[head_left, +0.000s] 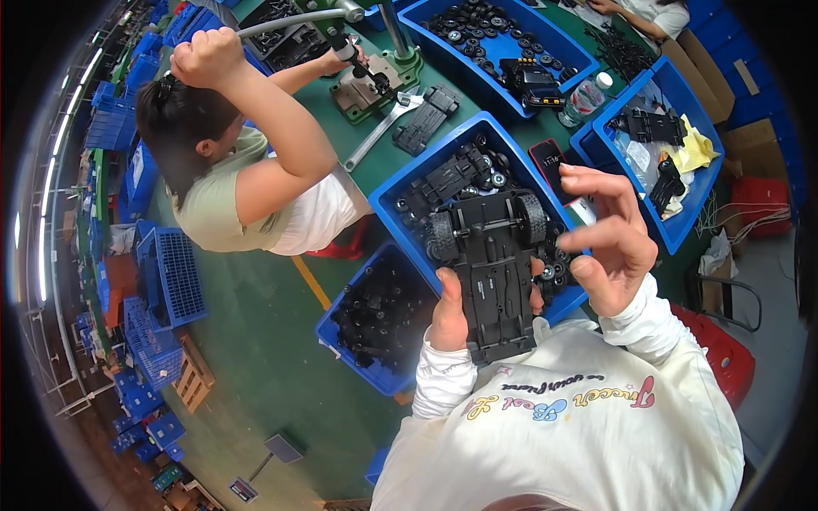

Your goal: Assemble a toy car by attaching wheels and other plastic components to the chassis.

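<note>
My left hand [450, 313] grips a black toy car chassis [494, 281] along its lower part, thumb on one side and fingertips showing on the other. The chassis has its underside up, with two treaded wheels on an axle at the far end; no wheels show at the near end. To the right of it hovers my right hand [615, 238], its fingers bent and apart, with nothing visible between them. Below the chassis, a blue bin [388, 192] holds more black chassis [447, 180] and small wheels [554, 271].
At left, another person [247, 179] pulls the lever of a green hand press [371, 89]. A wrench [379, 132] and a chassis [428, 117] lie beside it. Around me are a wheel bin [417, 19], a bottle [586, 98], a phone [546, 163] and a parts bin [711, 175].
</note>
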Action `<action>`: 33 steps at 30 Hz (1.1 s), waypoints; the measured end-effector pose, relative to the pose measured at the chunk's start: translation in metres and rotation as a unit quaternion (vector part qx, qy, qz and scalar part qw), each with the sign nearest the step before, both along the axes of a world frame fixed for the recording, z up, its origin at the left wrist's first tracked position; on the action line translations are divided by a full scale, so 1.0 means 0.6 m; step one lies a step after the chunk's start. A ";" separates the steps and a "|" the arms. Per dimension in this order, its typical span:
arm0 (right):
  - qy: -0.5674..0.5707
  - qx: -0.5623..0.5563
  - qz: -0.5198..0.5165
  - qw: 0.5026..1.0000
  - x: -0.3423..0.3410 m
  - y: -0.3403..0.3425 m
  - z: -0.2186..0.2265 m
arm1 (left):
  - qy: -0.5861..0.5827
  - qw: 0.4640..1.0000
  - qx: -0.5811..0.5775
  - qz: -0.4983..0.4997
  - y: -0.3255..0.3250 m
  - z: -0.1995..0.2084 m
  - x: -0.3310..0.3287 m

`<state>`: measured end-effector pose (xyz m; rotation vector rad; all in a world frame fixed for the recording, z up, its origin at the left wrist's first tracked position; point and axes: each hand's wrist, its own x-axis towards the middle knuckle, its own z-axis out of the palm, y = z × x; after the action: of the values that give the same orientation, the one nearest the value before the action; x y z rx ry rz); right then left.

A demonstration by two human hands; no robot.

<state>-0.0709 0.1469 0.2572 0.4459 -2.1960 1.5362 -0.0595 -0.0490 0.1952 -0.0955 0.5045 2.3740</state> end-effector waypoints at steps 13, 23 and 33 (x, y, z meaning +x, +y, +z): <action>-0.010 0.054 0.074 0.996 0.006 0.003 -0.006 | 0.018 0.999 0.021 -0.019 -0.003 -0.009 -0.001; -0.148 -0.160 -0.047 0.975 -0.011 -0.042 -0.015 | 0.022 0.996 0.052 -0.069 0.002 -0.011 -0.004; -0.201 -0.256 -0.048 0.944 -0.026 -0.036 -0.021 | 0.005 0.992 0.077 -0.104 0.009 -0.014 0.002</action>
<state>-0.0867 0.1256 0.2448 -0.1506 -1.9263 2.1962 -0.0584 -0.0434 0.1868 0.0363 0.3177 2.2009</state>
